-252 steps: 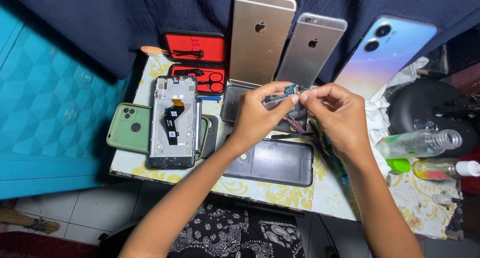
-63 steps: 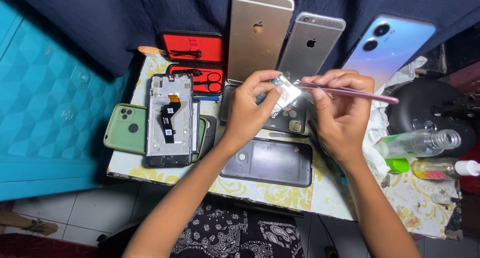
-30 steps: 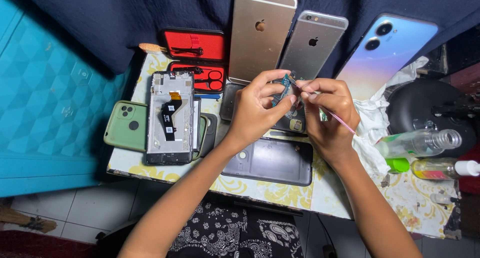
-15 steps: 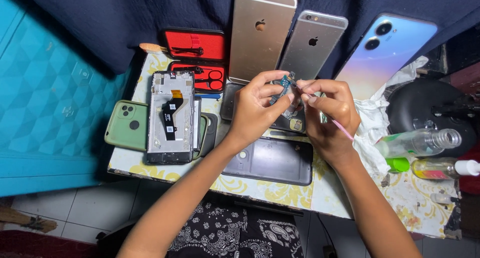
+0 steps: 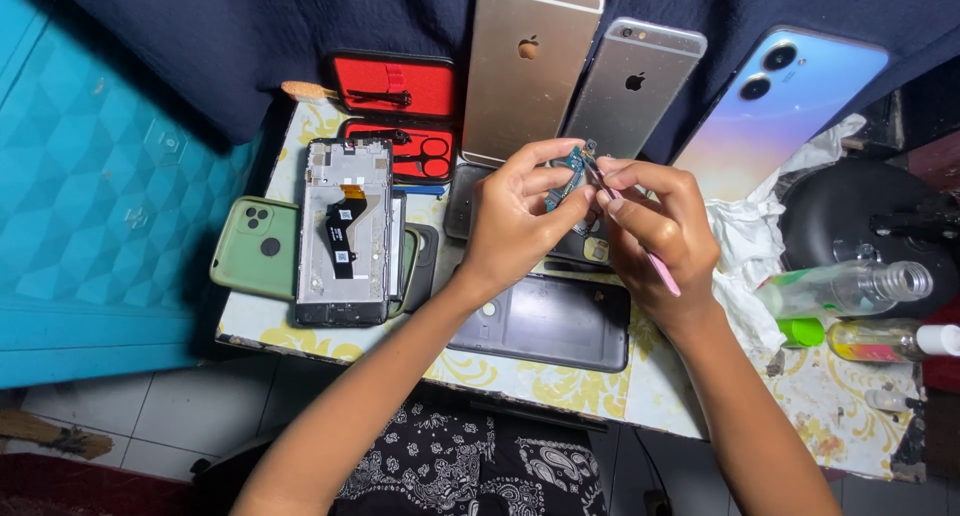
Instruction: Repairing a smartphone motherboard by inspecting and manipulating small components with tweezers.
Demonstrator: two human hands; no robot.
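My left hand (image 5: 515,216) pinches a small blue-green circuit board (image 5: 568,165) between thumb and fingers, held up above the table. My right hand (image 5: 655,231) grips a thin pink tool (image 5: 658,271) like a pen, its tip touching the board. Both hands meet over a dark phone back cover (image 5: 555,321) lying flat on the table (image 5: 520,376).
An opened phone frame (image 5: 345,231) lies on a green phone case (image 5: 250,261) at left. A red tool case (image 5: 395,111) with scissors sits behind. Three phones (image 5: 530,66) lean against dark cloth. Clear bottles (image 5: 845,288), a green cap and crumpled tissue (image 5: 745,241) are right.
Earlier the right hand held the pink tool level above the board; it has since turned it so the tip works at the board. The left hand keeps the board in about the same place.
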